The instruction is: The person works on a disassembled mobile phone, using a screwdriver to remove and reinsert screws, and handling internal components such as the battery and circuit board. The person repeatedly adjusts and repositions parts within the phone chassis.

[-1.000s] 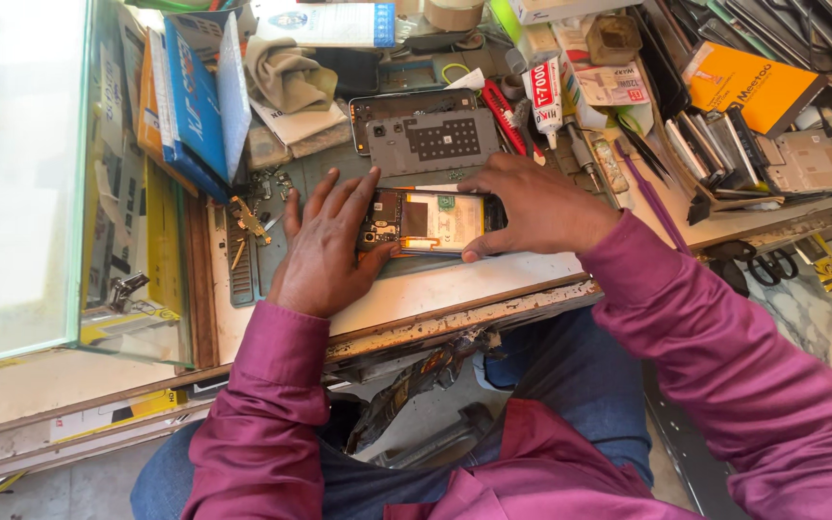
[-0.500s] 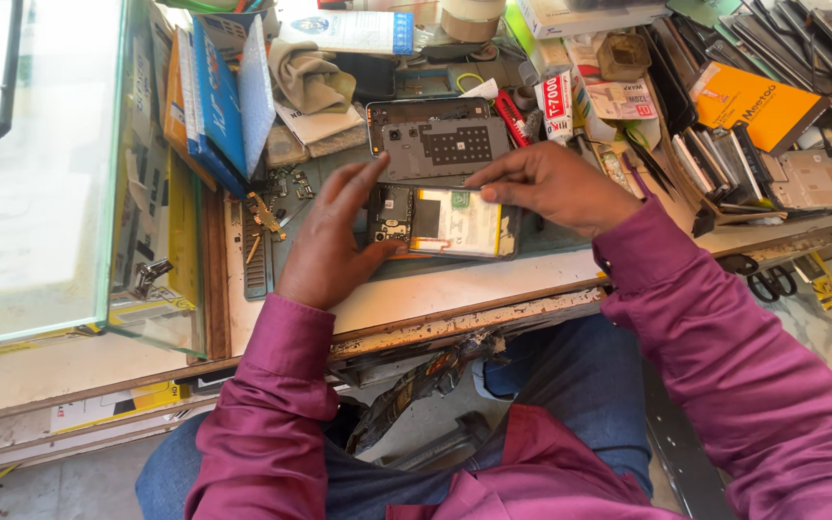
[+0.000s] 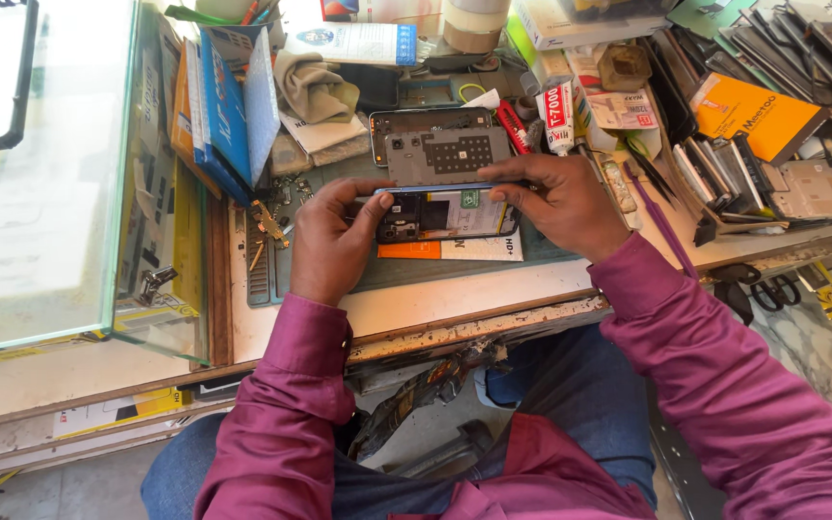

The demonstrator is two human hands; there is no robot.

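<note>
Cluttered wooden workbench [image 3: 455, 306], glass case [image 3: 40, 193], marble floor [image 3: 820, 356].

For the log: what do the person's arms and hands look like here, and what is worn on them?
Both arms are covered by long magenta-purple sleeves of a loose shirt, creased at the elbows and ending in plain buttoned-style cuffs at the wrists. The left hand and right hand are bare: no gloves. No rings, watch or bands can be seen. There are no markings on the fabric.
</note>
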